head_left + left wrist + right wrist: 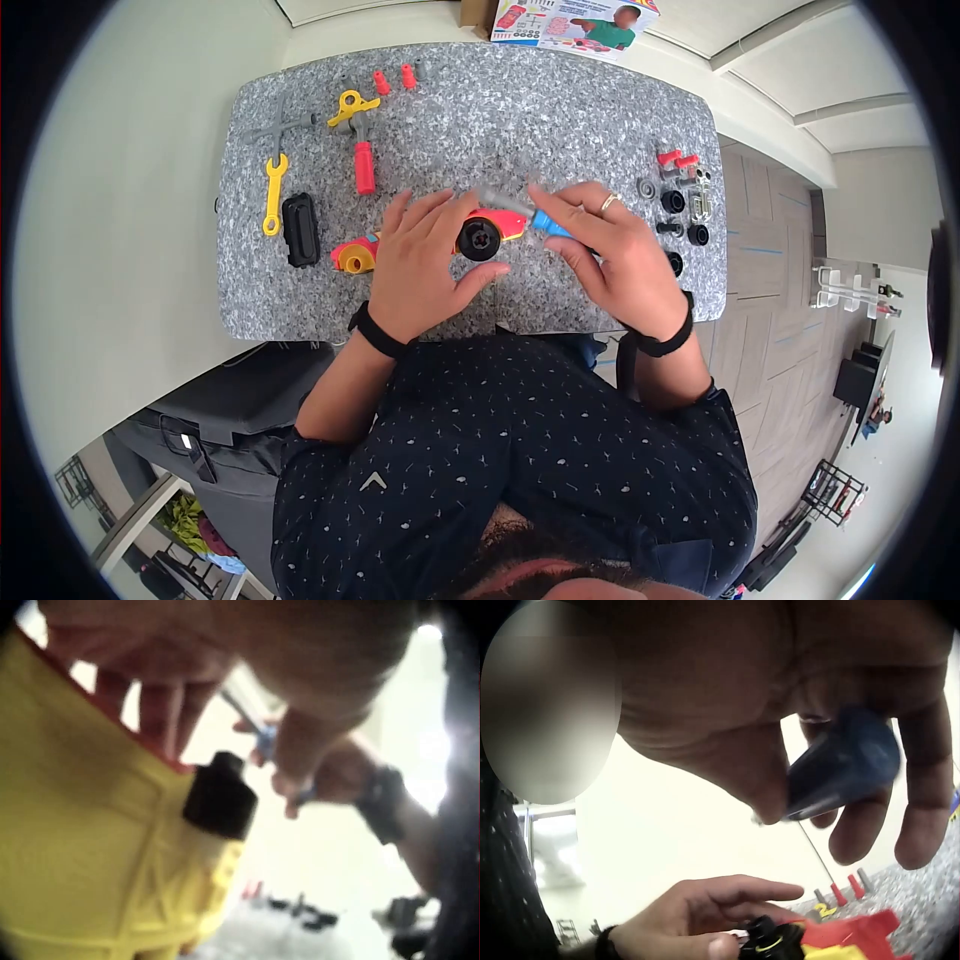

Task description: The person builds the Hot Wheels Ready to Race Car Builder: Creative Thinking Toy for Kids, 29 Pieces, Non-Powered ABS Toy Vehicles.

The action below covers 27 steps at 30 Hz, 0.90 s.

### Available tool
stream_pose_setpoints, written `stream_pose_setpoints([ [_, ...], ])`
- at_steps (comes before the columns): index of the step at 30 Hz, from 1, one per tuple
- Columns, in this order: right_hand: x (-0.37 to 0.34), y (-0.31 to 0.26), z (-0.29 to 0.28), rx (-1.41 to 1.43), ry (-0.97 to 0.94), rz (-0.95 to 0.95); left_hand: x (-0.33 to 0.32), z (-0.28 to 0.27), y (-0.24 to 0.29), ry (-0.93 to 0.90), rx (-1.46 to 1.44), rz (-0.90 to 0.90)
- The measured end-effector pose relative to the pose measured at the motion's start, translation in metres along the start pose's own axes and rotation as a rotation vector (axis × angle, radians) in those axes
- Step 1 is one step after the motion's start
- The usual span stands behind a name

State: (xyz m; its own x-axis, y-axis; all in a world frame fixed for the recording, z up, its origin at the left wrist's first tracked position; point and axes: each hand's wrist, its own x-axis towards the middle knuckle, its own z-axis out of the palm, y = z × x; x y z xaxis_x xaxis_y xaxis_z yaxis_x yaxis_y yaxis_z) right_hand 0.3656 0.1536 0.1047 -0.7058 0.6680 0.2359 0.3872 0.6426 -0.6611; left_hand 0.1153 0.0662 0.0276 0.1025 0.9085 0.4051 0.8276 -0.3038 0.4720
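Toy car (510,225), head view: it lies on the speckled tabletop (450,110) beneath the left hand (425,250), whose fingers are spread and nearly straight over the body. The round black wheel (479,240) faces up between that hand's forefinger and thumb. The right hand (620,250) pinches the screwdriver (551,225) by its blue handle; the grey shaft slants toward the left fingertips, clear of the wheel hub. For screw work here, stand the shaft upright over the hub, seat the tip fully, then turn with light downward pressure while the left palm braces the body.

Left wrist view: yellow plastic with raised ribs lies below the left fingers and meets a red edge. The view is blurred; the black stepped cylinder at the body's edge is probably the wheel, seen side-on.

Right wrist view: the thumb and fingers hold the smooth, rounded handle, with the outermost finger standing apart. Beyond them are the black wheel and the red shell. Keep handle and hub in one line; fingertip torque should suit light plastic.
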Motion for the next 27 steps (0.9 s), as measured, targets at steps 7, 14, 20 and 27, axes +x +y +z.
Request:
stream_pose_setpoints([
  [7, 0.024, -0.016, -0.027, -0.107, -0.162, -0.144, 0.007, 0.013, -0.006, 0.072, -0.456, -0.047],
  [14, 0.049, -0.036, -0.026, -0.08, -0.246, -0.17, 0.002, 0.021, -0.008, 0.125, -0.657, -0.111],
  [20, 0.06, -0.032, -0.016, 0.069, -0.133, -0.369, -0.002, 0.012, -0.015, 0.024, -0.637, -0.176],
  [27, 0.06, -0.044, -0.019, -0.222, -0.143, -0.218, -0.006, 0.021, -0.027, -0.04, -0.857, -0.219],
])
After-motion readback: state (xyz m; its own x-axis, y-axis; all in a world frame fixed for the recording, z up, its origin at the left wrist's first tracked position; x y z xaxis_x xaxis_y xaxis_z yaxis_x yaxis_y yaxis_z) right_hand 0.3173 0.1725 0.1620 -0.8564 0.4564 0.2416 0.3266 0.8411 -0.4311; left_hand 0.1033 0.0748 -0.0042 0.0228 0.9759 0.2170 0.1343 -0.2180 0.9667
